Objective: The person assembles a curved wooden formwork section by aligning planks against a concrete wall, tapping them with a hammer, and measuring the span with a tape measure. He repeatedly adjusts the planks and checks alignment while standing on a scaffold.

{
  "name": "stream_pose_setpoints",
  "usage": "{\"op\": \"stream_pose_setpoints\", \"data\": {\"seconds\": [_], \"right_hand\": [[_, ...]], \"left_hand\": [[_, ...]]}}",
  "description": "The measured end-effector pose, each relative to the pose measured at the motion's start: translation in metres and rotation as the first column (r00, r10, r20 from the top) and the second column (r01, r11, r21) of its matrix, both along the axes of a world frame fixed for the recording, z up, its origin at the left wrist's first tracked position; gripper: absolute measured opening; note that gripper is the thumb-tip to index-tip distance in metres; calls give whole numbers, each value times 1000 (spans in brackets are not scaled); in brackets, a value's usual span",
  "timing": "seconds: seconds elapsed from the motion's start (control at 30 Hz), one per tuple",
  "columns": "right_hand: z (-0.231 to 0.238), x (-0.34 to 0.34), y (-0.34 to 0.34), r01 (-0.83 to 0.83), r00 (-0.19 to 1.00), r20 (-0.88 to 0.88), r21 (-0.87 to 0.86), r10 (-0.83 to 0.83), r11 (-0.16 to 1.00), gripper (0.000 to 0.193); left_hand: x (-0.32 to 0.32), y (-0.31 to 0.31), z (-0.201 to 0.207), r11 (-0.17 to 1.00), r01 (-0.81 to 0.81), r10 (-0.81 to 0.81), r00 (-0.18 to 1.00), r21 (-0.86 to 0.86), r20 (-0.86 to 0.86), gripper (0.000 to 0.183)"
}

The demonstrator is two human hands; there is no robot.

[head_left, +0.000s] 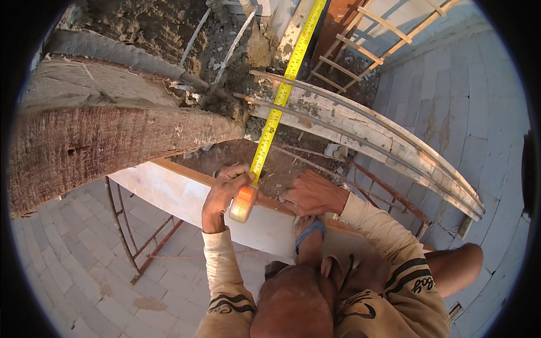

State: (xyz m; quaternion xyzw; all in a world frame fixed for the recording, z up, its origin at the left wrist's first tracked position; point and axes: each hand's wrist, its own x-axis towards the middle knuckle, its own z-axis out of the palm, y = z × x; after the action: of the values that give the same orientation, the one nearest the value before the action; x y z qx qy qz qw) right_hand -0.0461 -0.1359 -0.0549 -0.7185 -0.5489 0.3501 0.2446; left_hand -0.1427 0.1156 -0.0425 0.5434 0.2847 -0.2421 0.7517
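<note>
My left hand [230,188] is closed round a tape measure [243,205] with an orange and pale case. Its yellow blade [274,115] runs out from the case, away and slightly to the right, across two metal bars and past the top edge. My right hand [315,193] is closed beside it, apart from the tape, over the edge of a board. A thin, small thing seems to stick out at its fingertips; what it is I cannot make out.
My sandalled foot [310,239] rests on a white board [169,188] high above a grey block floor [107,265]. A rough concrete beam [112,135] lies left. Bars [360,141] lie along a plank at right. A wooden ladder [383,34] leans far right; red metal scaffolding [147,262] stands below.
</note>
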Motion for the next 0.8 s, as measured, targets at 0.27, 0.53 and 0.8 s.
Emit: {"op": "stream_pose_setpoints", "data": {"seconds": [0.27,0.53,0.8], "right_hand": [[5,61,9,-67,978,209,187,27,980,31],[3,63,17,-144,959,249,13,136,990,33],[5,66,22,-201,951,245,19,191,979,33]], "left_hand": [[2,0,3,1000,-6,6,1000,-18,6,14],[0,1,2,1000,-9,9,1000,-13,-8,15],[0,0,4,999,-29,27,999,-42,-44,14]]}}
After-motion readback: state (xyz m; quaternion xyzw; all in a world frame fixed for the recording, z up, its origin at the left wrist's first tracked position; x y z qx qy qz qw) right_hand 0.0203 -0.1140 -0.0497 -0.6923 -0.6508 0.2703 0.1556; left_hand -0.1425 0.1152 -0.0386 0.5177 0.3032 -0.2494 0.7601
